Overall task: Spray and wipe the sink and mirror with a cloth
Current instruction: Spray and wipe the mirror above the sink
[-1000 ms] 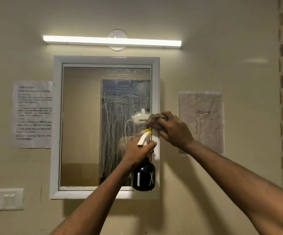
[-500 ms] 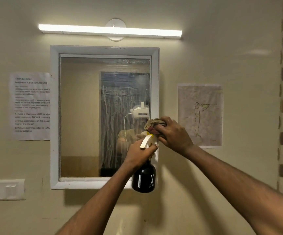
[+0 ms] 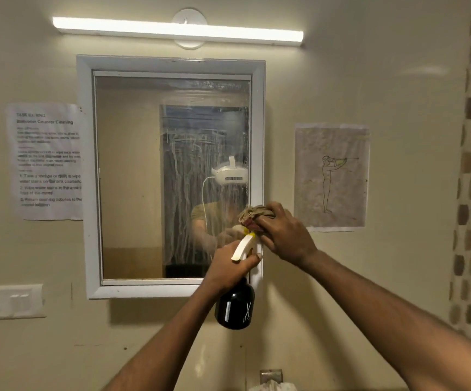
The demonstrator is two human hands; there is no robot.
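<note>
R hand (image 3: 286, 239) – fingers clenched on bunched cloth (image 3: 252, 215), pressed at mirror (image 3: 149, 179) frame's right edge, lower part. L hand (image 3: 230, 268) wrapped round neck of black spray bottle (image 3: 235, 307), just below cloth. Glass streaked w/ drips – mostly right half.

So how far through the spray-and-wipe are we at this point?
Done: the mirror has been sprayed; liquid streaks run down its right half. In hand: the right hand presses the cloth against the mirror's right edge, while the left hand holds the spray bottle. Left: most of the streaked glass is unwiped, and the sink is out of view, so its state can't be judged.
</note>
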